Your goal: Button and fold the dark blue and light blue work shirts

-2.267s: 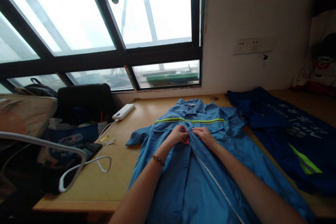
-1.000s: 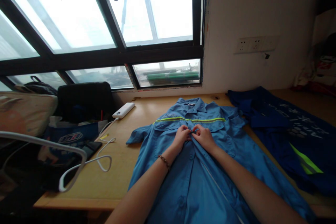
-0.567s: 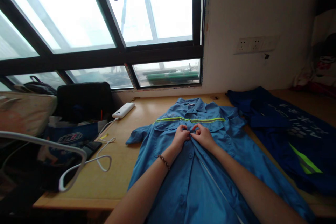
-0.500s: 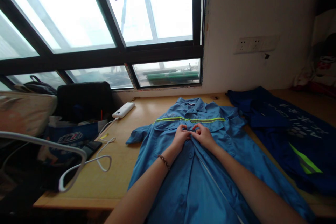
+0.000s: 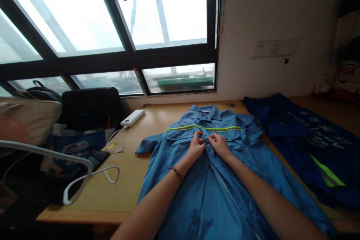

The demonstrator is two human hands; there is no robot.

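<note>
A light blue work shirt point(image 5: 180, 180) with a yellow-green stripe across its chest lies face up, its collar toward the window. Both hands are at its front placket, just below the stripe. My left hand point(image 5: 197, 147) pinches the cloth at the front opening, with a beaded bracelet around that wrist. Close beside it, my right hand point(image 5: 218, 144) grips the other edge of the opening with thumb and fingers. Buttons run down the placket below the hands. Whether a button sits between the fingertips is too small to tell.
The shirt rests on a wooden table point(image 5: 123, 191). To the right lies a dark blue garment point(image 5: 295, 138) with a reflective patch. A white power bank point(image 5: 132, 118) with a cable stands at the back left, near a black bag point(image 5: 91, 107). A window and wall sockets are behind.
My hands have drawn slightly apart at the placket, the left a little right and down, the right slightly to the right. The shirt stays in place.
</note>
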